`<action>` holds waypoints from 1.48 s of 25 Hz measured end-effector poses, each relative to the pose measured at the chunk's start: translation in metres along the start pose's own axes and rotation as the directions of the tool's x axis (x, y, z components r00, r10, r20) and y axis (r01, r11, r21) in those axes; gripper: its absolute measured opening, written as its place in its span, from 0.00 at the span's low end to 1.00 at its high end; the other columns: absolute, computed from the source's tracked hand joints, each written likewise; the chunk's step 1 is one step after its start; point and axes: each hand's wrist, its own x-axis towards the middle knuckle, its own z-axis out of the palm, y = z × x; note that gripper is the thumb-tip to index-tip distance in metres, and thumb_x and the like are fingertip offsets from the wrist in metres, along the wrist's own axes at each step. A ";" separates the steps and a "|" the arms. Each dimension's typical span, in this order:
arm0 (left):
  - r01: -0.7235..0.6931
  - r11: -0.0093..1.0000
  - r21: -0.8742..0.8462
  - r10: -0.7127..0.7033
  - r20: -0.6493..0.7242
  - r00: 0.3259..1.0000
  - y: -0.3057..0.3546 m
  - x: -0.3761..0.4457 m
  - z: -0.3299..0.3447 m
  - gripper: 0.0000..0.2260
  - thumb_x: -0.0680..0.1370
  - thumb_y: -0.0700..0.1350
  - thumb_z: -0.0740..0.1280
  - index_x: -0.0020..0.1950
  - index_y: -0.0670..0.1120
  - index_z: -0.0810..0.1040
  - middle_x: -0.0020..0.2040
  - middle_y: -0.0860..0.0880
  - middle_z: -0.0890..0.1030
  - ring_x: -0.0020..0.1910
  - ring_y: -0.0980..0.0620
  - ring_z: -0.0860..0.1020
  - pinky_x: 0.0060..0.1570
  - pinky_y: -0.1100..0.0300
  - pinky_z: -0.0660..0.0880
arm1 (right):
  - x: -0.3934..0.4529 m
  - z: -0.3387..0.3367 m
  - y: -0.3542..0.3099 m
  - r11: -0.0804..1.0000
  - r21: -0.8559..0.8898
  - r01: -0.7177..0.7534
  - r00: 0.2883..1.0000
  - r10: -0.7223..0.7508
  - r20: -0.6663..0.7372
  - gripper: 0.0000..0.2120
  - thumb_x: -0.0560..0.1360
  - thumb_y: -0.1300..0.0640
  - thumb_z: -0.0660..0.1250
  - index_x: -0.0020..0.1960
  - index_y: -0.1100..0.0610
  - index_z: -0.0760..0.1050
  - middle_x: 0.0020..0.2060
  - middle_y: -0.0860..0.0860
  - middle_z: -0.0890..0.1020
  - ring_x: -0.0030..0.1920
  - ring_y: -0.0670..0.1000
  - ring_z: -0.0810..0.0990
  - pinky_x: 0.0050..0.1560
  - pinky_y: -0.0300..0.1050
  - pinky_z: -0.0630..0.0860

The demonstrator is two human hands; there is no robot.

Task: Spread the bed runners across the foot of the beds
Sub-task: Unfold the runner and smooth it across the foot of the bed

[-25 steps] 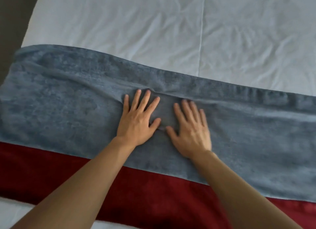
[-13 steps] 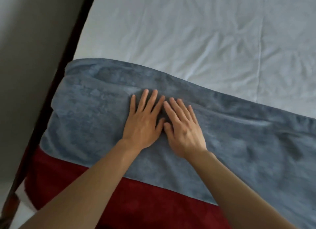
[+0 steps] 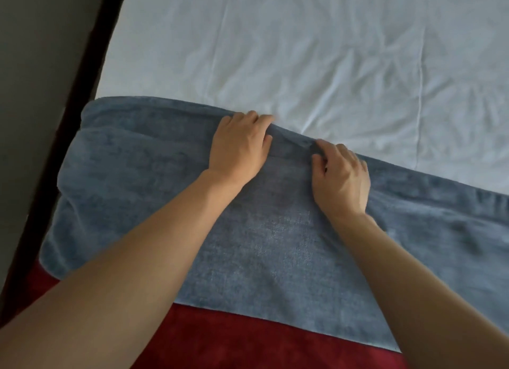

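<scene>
Here my left hand (image 3: 238,145) and right hand (image 3: 340,173) were curled on the far edge of the blue runner (image 3: 261,244), which lay under my wrists over the white sheet (image 3: 316,52); it seemed soft, limp, best pinched at that hem.

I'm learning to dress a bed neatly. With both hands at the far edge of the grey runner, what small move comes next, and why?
Probably draw the left hand and right hand apart along the far edge of the grey runner, since it dips and bunches between them against the white sheet.
</scene>
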 end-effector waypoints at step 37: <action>0.794 0.551 -0.256 -0.777 0.192 0.600 -0.206 -0.240 -0.058 0.31 0.79 0.67 0.48 0.78 0.52 0.62 0.76 0.48 0.67 0.75 0.47 0.66 0.73 0.44 0.63 | -0.138 0.039 -0.182 0.909 0.056 0.413 0.791 -0.389 0.472 0.31 0.82 0.44 0.52 0.81 0.51 0.49 0.81 0.51 0.50 0.80 0.50 0.40 0.79 0.60 0.46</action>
